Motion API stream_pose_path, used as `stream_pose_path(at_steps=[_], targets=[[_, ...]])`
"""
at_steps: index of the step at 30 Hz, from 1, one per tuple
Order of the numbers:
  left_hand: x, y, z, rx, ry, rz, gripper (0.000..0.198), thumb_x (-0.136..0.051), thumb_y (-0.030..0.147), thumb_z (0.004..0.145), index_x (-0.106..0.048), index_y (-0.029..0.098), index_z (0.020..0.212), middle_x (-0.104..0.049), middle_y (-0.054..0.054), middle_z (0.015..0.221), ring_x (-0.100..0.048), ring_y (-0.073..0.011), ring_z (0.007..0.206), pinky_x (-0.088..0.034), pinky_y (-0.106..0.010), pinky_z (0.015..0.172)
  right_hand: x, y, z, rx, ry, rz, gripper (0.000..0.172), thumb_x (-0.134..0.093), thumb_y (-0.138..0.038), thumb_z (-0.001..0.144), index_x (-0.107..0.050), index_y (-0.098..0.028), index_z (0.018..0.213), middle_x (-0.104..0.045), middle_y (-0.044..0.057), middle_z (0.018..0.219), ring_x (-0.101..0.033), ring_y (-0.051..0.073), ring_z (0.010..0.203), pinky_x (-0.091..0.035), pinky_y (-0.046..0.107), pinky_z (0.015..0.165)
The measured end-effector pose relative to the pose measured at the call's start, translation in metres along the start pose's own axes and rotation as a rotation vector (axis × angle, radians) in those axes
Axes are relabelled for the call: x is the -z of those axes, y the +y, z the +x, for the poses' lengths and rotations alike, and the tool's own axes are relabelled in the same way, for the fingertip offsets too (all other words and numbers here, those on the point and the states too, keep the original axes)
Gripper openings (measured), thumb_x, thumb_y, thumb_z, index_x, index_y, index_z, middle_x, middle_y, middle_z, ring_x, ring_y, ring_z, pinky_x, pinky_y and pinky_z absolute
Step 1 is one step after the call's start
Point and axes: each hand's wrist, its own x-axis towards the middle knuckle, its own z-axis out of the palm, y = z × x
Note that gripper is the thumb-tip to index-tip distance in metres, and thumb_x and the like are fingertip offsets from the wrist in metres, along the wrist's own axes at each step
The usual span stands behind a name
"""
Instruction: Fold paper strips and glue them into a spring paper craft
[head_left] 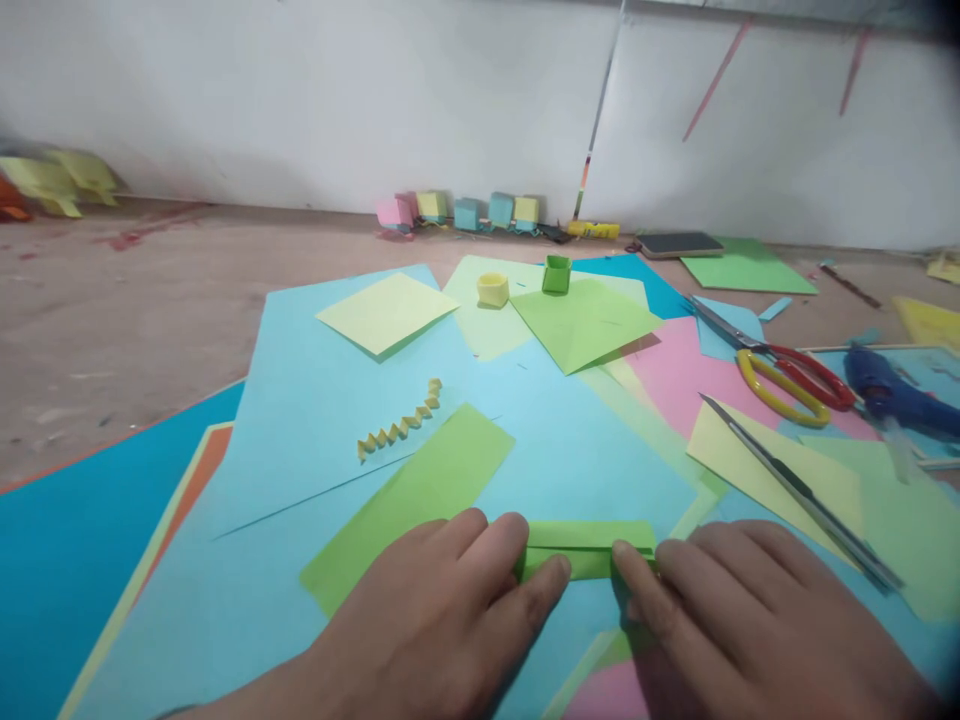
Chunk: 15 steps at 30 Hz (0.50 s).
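A folded strip of green paper lies across the front of a light-blue sheet, its long edges turned inward. My left hand grips its left end, the fingers curled and the thumb pressed on the near fold. At the right end my right hand has its thumb on the strip and its fingers closed around the edge. Just beyond my left hand rests a flat green paper rectangle. A zigzag-folded yellow paper strip lies further off. The undersides of both hands' grips are hidden.
Scissors with red and yellow handles, a metal craft knife or tweezers-like tool and a blue glue gun lie at the right. Small paper boxes stand beyond the sheets. Paper blocks line the wall, near a phone.
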Motion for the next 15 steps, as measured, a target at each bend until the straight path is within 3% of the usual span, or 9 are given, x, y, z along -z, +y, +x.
stream_pose_path(at_steps=[4,9,15], targets=[[0.001,-0.001,0.002,-0.036,0.008,0.007,0.022,-0.047,0.022,0.096,-0.054,0.024,0.116,-0.059,0.0,0.078,-0.046,-0.015,0.055,-0.031,-0.028,0.049,-0.003,-0.007,-0.001,-0.016,0.014,-0.029,0.027,-0.055,-0.009,0.084,-0.065,-0.012,0.109,-0.067,0.005,0.072,-0.054,0.022,0.065,-0.036,0.041,0.064],[0.001,-0.001,0.003,-0.043,0.022,0.013,0.016,-0.046,0.021,0.096,-0.054,0.023,0.109,-0.058,0.001,0.075,-0.047,-0.0149,0.056,-0.03,-0.028,0.049,-0.01,-0.013,-0.003,-0.022,0.016,-0.039,0.022,-0.05,-0.005,0.087,-0.068,-0.014,0.092,-0.061,0.002,0.061,-0.052,0.019,0.06,-0.034,0.04,0.062],[-0.012,0.001,0.0,-0.008,0.086,0.022,0.016,-0.046,0.019,0.093,-0.052,0.024,0.107,-0.055,0.0,0.075,-0.042,-0.0163,0.055,-0.027,-0.03,0.048,-0.015,-0.015,-0.007,-0.016,0.009,-0.045,0.03,-0.042,-0.001,0.087,-0.069,-0.012,0.095,-0.061,0.003,0.06,-0.051,0.019,0.059,-0.037,0.041,0.065]])
